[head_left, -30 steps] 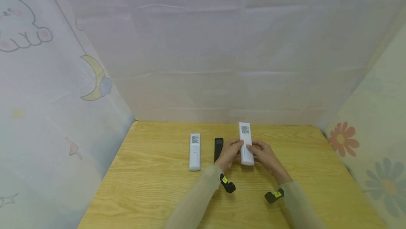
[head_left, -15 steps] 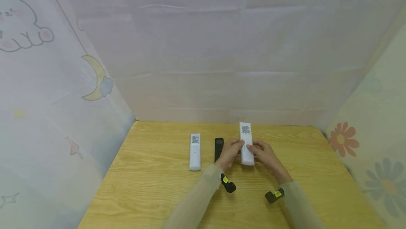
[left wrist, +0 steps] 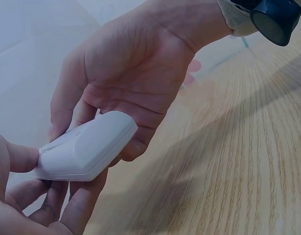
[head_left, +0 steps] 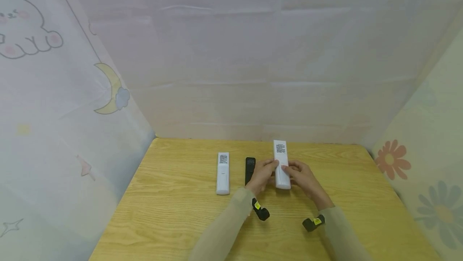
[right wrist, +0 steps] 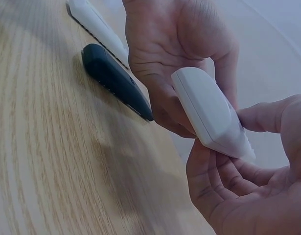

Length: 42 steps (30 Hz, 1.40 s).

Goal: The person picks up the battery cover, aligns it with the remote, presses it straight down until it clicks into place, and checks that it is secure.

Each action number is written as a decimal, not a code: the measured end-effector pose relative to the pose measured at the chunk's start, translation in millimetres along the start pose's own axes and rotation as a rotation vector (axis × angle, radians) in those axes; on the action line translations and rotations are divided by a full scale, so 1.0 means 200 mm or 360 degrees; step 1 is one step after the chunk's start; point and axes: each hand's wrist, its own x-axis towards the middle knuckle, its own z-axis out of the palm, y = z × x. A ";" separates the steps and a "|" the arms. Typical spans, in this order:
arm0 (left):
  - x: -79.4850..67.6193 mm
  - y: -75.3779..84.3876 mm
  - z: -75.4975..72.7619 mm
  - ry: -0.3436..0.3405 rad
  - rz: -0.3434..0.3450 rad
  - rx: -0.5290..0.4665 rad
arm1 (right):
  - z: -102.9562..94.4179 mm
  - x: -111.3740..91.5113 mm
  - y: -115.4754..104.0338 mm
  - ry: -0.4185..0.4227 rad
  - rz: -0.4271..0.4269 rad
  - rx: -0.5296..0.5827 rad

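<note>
Both hands grip one white remote control [head_left: 281,174] at the right of the table's middle, its labelled back face up in the head view. My left hand [head_left: 263,175] holds its left side, thumb on the back. From the right, my right hand [head_left: 303,178] holds it with the thumb on the back and fingers curled beneath. In both wrist views the white remote [left wrist: 86,149] is raised above the wood. A black remote [head_left: 249,168] lies just left of my left hand, its lower part hidden by that hand. Further left lies a second white remote [head_left: 222,174], back up.
The wooden table [head_left: 162,212] reaches back to a pale sheet wall [head_left: 231,72]. Printed side walls stand at left and right, with a flower [head_left: 392,158] on the right one. Black wrist cameras [head_left: 261,210] sit at both cuffs.
The view has shifted very slightly. Both hands keep their grip on the white remote, with no other visible change.
</note>
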 end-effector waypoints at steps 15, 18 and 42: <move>0.00 -0.01 0.00 -0.0011 0.0000 -0.0022 | 0.00 0.00 0.00 0.0013 -0.0021 -0.0030; 0.01 -0.01 0.00 -0.0009 -0.0006 -0.0030 | -0.01 0.00 0.00 0.0006 -0.0018 -0.0025; 0.00 -0.07 0.02 -0.0003 0.0100 0.0312 | -0.03 -0.01 0.07 0.0028 0.0043 -0.0159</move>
